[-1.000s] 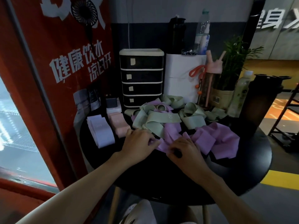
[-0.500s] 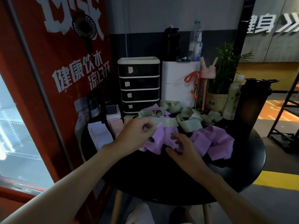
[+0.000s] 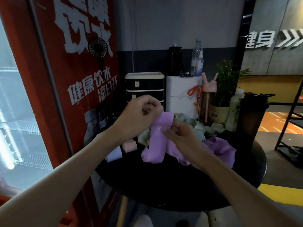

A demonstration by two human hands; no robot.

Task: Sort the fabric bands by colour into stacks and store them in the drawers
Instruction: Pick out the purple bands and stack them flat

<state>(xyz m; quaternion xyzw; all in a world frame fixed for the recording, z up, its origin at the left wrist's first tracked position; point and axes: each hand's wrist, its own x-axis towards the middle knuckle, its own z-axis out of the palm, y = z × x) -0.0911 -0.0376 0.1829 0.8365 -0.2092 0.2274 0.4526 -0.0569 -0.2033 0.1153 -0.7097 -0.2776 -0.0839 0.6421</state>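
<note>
A purple fabric band hangs above the round black table, held up by both hands. My left hand pinches its top end in curled fingers. My right hand grips the band lower down on its right side. More purple bands lie heaped on the table to the right, and green bands lie behind them. A pink stack and a white stack sit at the table's left. The black drawer unit stands at the back, partly hidden by my left hand.
A white box, a pink bottle, a potted plant, a pale bottle and a dark tumbler crowd the table's back right. A red fridge wall stands close on the left. A metal rack is to the right.
Both hands have lifted a purple band off the pile, from table level to well above it. The camera has tilted up and moved closer.
</note>
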